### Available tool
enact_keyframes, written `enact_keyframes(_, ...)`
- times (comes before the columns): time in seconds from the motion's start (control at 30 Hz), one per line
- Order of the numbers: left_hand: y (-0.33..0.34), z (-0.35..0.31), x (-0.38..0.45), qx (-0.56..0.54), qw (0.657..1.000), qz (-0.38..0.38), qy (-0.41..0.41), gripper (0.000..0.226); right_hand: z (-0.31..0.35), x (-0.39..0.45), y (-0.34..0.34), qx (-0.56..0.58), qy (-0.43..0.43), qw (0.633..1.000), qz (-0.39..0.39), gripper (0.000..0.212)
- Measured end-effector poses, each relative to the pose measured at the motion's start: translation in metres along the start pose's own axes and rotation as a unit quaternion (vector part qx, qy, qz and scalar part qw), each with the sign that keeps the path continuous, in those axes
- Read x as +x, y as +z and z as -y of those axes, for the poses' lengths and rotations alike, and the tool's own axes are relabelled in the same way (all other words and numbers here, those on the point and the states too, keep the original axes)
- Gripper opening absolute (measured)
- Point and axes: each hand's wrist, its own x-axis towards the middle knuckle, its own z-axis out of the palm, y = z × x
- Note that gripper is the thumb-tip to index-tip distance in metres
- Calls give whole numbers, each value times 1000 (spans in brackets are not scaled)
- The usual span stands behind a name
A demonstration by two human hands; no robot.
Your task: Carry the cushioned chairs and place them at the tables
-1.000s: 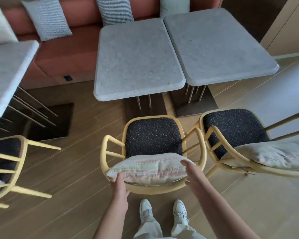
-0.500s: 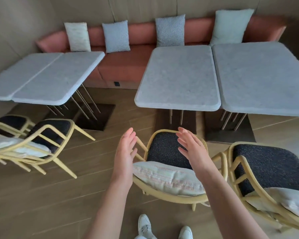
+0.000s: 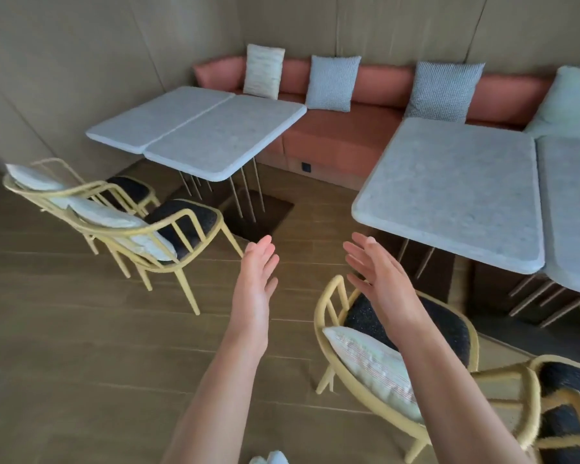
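Observation:
A yellow-framed chair [image 3: 330, 308] with a black seat and a pale striped back cushion stands below the right grey stone table [image 3: 456, 192]. A second such chair [image 3: 549, 396] sits beside it at the lower right. Two more chairs [image 3: 168, 259] stand at the left table [image 3: 221, 142]. My left hand [image 3: 257, 279] hovers over bare floor with straight fingers, holding nothing. My right hand [image 3: 379, 276] floats above the near chair's seat, fingers spread, touching nothing.
An orange bench [image 3: 342, 139] with several pillows runs along the back wall behind both pairs of tables. Dark table bases and thin metal legs [image 3: 248, 199] stand on the wooden floor. Open floor lies between the two chair groups.
Both hands let go of the near chair's back and lifted, open. The view has swung left and up, bringing the left tables and their chairs into sight.

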Motion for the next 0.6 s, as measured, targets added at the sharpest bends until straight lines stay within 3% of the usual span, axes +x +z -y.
enact_keyframes(0.3,-36,31,47,34,992,76,-96,52,-48,7,30,43,55,992,-106,42)
enact_keyframes(0.6,-10,88,64,107,968,113,-199,41,-126,-2,-21,130,167,946,-244,16)
